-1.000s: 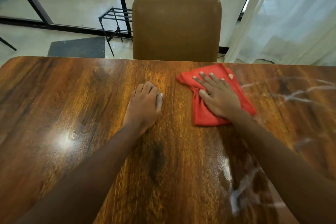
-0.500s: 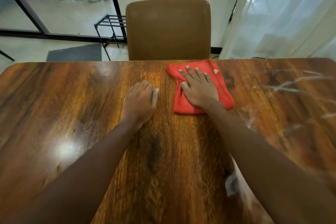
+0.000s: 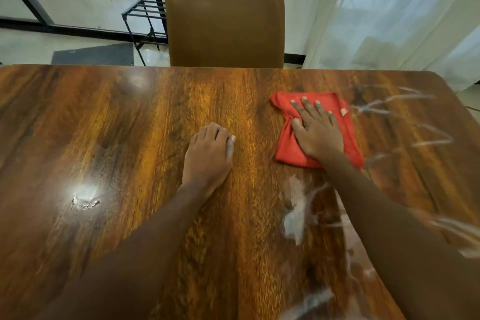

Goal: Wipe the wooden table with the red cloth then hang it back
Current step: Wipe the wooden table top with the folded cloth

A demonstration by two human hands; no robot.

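Now right hand flat, fingers spread, atop red cloth; left hand loosely curled, empty, beside it.

hands: 2 | red cloth: 1 | wooden table: 1 | chair: 1

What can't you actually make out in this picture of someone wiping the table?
- Head view: the part of the red cloth under the right hand is covered.
- The left hand's curled fingertips and palm are hidden by its back.
- The chair seat is hidden behind the wooden table.
- Where the cloth hangs: not in frame.
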